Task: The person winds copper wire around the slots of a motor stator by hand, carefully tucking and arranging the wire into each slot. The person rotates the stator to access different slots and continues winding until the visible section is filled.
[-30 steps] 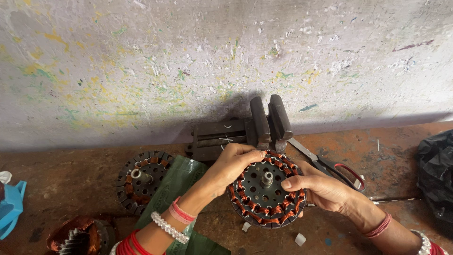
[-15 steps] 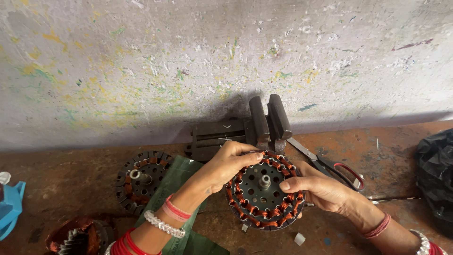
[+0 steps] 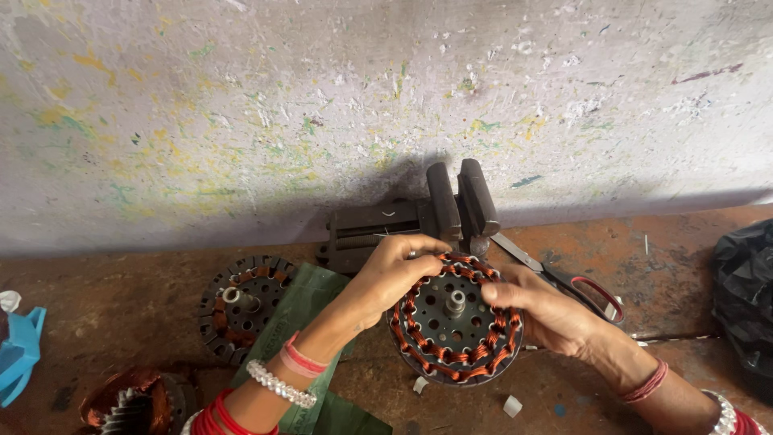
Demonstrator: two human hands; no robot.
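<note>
At the counter's (image 3: 121, 306) centre, our left hand (image 3: 394, 274) grips the copper-wound stator (image 3: 456, 318) at its ten o'clock rim, and our right hand (image 3: 535, 310) pinches the three o'clock edge. We judge a slip could snag or nick the windings. No labelled packages show; a black bag (image 3: 745, 298) lies at three o'clock.

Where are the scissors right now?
In the head view the scissors lie on the bench right of centre, just behind the right hand, blades pointing toward the dark vise by the wall.
</note>
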